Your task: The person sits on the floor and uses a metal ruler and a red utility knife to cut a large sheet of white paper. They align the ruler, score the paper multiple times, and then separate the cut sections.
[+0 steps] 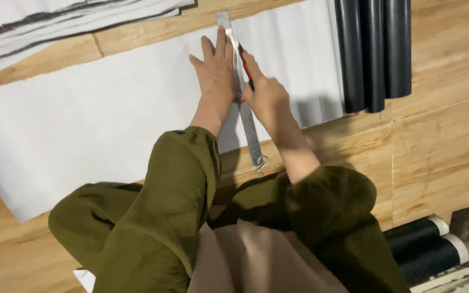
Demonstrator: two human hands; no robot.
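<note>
Olive sleeves (153,217) over wooden floor (441,135); left hand (215,70) flat on ruler (248,125), right hand (267,95) grips cutter (246,65).

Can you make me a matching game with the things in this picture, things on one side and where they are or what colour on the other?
Things:
1. metal ruler
2. left hand
3. right hand
4. dark rolls

Places or colours:
A. holding a red-handled knife
B. lying at the white paper's right end
C. pressed flat beside the ruler
D. long and silvery, across the white paper

Pairs: 1-D, 2-C, 3-A, 4-B
</note>
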